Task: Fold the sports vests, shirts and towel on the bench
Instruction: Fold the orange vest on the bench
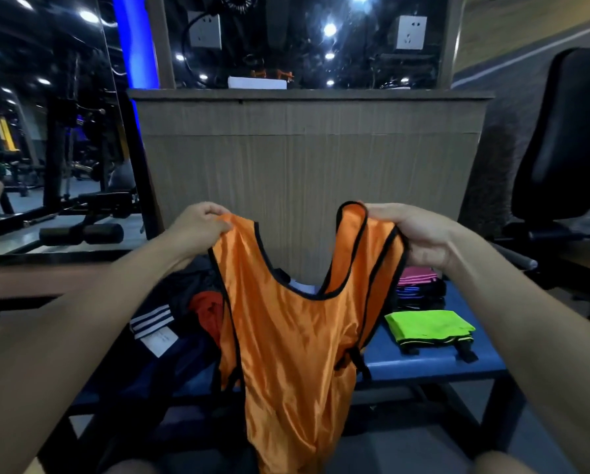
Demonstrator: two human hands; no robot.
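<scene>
An orange sports vest [286,336] with black trim hangs in the air in front of me, above the blue bench [423,362]. My left hand [201,227] grips its left shoulder strap and my right hand [420,234] grips the right strap. A folded green vest [427,325] lies on the bench at the right, with a folded stack of dark and pink garments [420,289] behind it. At the left lies an unfolded heap: a dark garment with white stripes [151,321] and a red one [208,313], partly hidden by the orange vest.
A wood-panelled counter [307,165] stands right behind the bench. A black padded gym seat [567,138] stands at the right. Weight machines and a black roller pad [81,234] fill the left side. The floor lies below the bench's front edge.
</scene>
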